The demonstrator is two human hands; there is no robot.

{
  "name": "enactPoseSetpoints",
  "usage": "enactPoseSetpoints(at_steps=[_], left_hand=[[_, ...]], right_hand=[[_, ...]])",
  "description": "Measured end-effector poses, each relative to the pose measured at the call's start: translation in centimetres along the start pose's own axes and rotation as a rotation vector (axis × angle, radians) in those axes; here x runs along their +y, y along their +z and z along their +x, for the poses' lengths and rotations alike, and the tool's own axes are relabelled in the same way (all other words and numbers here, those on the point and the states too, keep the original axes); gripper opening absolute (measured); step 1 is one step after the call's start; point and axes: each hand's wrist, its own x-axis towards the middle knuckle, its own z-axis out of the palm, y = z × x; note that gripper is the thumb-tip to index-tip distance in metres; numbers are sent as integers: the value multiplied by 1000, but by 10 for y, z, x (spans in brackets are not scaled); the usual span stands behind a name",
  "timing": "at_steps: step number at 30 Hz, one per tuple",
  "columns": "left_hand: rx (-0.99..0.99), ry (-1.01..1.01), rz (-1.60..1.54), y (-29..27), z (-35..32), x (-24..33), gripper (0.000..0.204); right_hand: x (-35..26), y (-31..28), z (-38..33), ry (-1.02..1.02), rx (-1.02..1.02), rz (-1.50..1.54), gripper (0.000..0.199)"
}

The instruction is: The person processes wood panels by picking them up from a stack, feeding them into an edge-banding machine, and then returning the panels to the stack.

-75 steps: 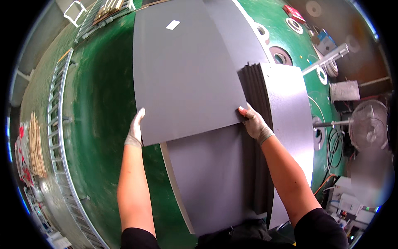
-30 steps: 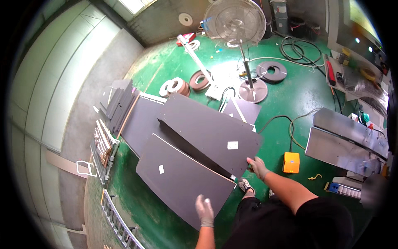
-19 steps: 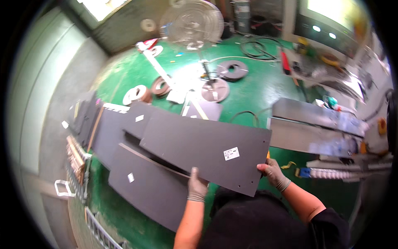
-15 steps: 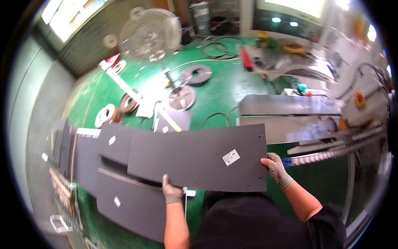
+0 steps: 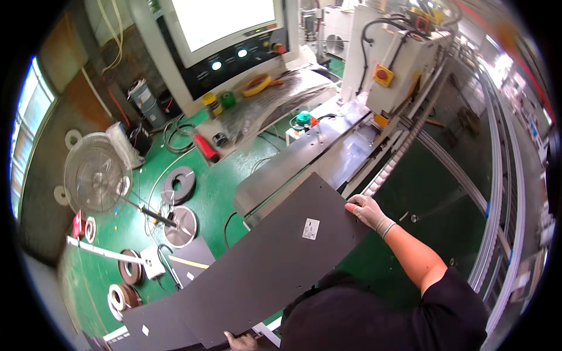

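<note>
One dark sheet point(image 5: 263, 263), two hands, one fan point(image 5: 96, 172), one monitor point(image 5: 225, 20).

Sheet point(image 5: 257, 269) across centre, right hand point(image 5: 367, 210) at far-right edge, left hand point(image 5: 241, 341) at near edge. Machine table point(image 5: 304, 158) behind sheet; fan point(image 5: 96, 172) far left.

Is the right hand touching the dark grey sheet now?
Touching. In the head view the gloved right hand grips the far edge of the dark grey sheet, fingers on its corner.

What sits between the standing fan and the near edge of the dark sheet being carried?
In the head view, green floor between the fan and the dark sheet holds two round discs, a black cable and a small grey panel.
</note>
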Motion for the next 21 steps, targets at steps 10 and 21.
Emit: enactPoseSetpoints(at_steps=[10, 21], left_hand=[[26, -218, -255, 135, -21, 2, 52], [-251, -727, 509, 249, -4, -69, 67]], right_hand=[[44, 30, -24, -290, 467, -324, 34], [106, -63, 69, -332, 634, -349, 29]])
